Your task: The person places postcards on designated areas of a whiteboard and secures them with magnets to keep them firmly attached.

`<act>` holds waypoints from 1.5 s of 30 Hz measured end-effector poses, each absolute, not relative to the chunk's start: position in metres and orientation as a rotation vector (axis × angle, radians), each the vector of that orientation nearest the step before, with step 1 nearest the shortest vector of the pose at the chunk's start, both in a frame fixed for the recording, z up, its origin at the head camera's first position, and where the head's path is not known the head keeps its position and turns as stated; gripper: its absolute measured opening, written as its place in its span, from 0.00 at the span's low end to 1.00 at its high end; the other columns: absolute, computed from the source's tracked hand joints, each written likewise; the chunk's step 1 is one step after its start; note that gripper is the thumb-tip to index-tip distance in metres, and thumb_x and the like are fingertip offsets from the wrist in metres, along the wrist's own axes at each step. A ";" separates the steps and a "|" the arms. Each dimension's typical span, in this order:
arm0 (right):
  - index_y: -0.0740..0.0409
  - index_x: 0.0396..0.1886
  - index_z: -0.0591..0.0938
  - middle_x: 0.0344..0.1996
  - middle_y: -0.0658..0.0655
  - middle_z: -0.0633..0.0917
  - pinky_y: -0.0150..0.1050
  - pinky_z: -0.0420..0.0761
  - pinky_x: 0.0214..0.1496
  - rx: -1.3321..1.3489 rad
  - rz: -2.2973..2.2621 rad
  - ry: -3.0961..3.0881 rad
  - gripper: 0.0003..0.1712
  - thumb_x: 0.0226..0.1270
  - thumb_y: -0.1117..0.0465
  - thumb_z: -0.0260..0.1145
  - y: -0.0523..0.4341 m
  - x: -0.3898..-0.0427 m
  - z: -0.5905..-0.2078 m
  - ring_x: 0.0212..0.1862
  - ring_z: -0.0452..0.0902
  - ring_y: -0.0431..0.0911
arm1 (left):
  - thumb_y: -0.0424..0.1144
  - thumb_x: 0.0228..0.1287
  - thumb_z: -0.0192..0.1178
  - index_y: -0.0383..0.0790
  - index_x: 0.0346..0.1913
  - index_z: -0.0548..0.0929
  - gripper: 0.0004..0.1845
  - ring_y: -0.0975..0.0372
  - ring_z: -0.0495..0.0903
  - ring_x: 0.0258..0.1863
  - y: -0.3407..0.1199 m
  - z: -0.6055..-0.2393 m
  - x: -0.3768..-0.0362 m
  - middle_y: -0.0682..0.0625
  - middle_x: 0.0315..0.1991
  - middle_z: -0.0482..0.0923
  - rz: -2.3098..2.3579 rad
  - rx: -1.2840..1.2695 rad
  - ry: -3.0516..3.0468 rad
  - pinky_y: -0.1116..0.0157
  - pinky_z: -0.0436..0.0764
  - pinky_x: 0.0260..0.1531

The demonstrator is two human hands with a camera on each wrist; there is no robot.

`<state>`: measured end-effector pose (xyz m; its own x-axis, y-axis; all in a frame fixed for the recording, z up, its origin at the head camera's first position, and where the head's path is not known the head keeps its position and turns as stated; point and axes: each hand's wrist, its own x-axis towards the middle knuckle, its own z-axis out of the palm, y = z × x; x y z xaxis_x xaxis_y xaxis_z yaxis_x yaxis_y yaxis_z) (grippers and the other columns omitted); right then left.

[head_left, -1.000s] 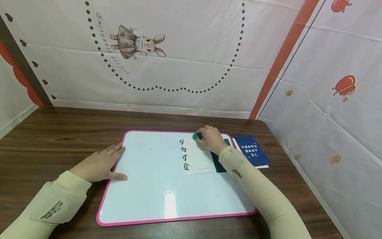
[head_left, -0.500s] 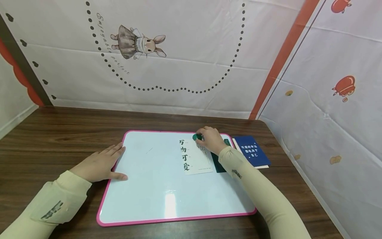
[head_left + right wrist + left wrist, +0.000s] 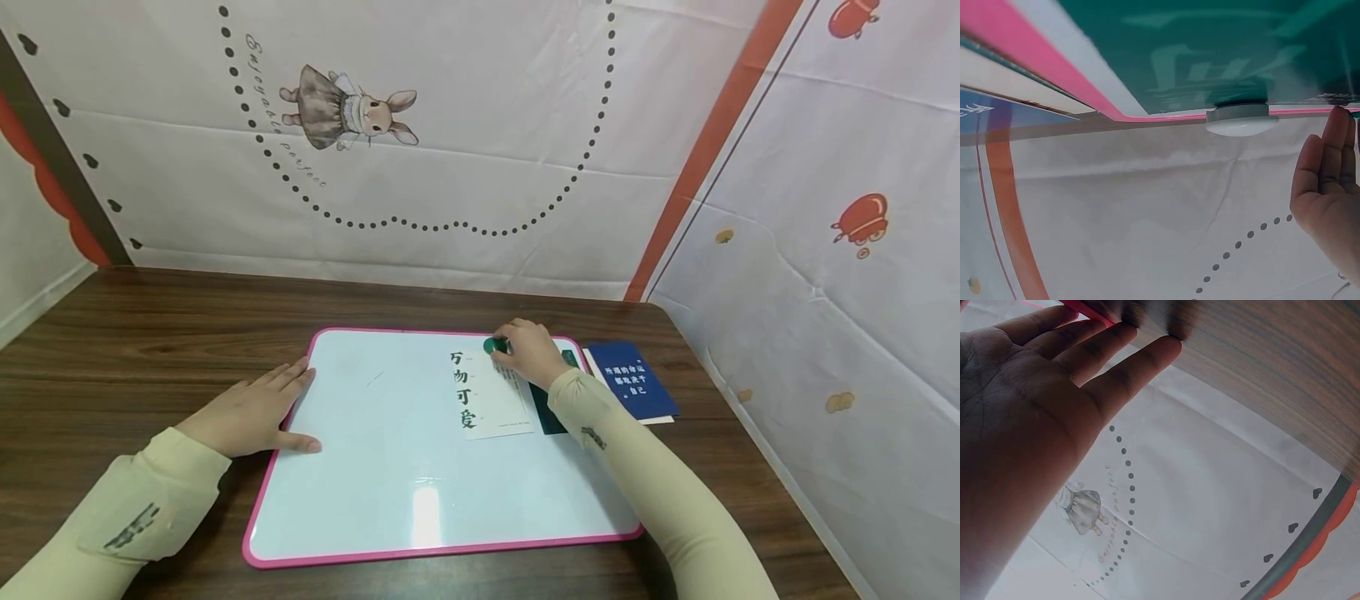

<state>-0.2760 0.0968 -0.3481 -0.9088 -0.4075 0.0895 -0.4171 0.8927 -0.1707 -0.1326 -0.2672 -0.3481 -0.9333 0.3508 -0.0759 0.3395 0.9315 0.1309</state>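
Note:
A pink-framed whiteboard point(image 3: 390, 475) lies on a dark wooden table point(image 3: 150, 333). My left hand point(image 3: 251, 410) rests flat on the board's left edge with its fingers straight; the left wrist view shows the open palm point(image 3: 1035, 394) by the pink frame point(image 3: 1085, 311). My right hand point(image 3: 527, 350) is at the board's far edge, its fingers curled on a round green magnet point(image 3: 492, 344). The magnet sits at the top of a white card point(image 3: 487, 404) with black characters. A dark green card point(image 3: 546, 414) lies partly under that sleeve.
A blue card point(image 3: 633, 379) on a white sheet lies on the table just right of the board. In the right wrist view a grey-white magnet point(image 3: 1239, 120) sits on the dark green card point(image 3: 1210, 44). Printed fabric walls close in behind and on the right.

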 end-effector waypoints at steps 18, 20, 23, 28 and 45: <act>0.52 0.57 0.80 0.52 0.55 0.82 0.50 0.72 0.66 0.600 0.364 -3.041 0.23 0.63 0.50 0.67 0.097 -0.273 -0.346 0.55 0.77 0.51 | 0.73 0.46 0.61 0.25 0.69 0.62 0.59 0.34 0.62 0.67 -0.266 -0.349 -0.131 0.28 0.70 0.59 0.174 0.540 3.001 0.35 0.68 0.57; 0.52 0.56 0.81 0.51 0.55 0.83 0.50 0.73 0.66 0.595 0.374 -3.039 0.23 0.64 0.50 0.67 0.098 -0.272 -0.346 0.54 0.77 0.51 | 0.72 0.46 0.61 0.25 0.69 0.62 0.59 0.34 0.62 0.67 -0.266 -0.349 -0.131 0.28 0.70 0.59 0.173 0.538 2.999 0.35 0.67 0.57; 0.52 0.56 0.81 0.50 0.55 0.83 0.50 0.74 0.64 0.590 0.400 -3.034 0.22 0.65 0.50 0.66 0.098 -0.271 -0.346 0.52 0.78 0.50 | 0.72 0.46 0.61 0.25 0.69 0.62 0.59 0.34 0.62 0.67 -0.265 -0.349 -0.130 0.28 0.70 0.58 0.178 0.536 2.997 0.35 0.67 0.57; 0.52 0.56 0.80 0.50 0.55 0.82 0.49 0.75 0.64 0.575 0.410 -3.029 0.21 0.66 0.50 0.65 0.099 -0.271 -0.344 0.54 0.77 0.51 | 0.72 0.47 0.60 0.25 0.69 0.62 0.59 0.34 0.61 0.67 -0.266 -0.348 -0.130 0.28 0.70 0.58 0.187 0.536 2.994 0.34 0.67 0.58; 0.54 0.58 0.80 0.56 0.57 0.80 0.50 0.74 0.65 0.632 0.510 -2.964 0.22 0.66 0.55 0.66 0.110 -0.269 -0.333 0.59 0.76 0.53 | 0.72 0.47 0.61 0.26 0.69 0.62 0.59 0.34 0.61 0.68 -0.265 -0.346 -0.130 0.28 0.71 0.58 0.196 0.505 2.981 0.31 0.66 0.56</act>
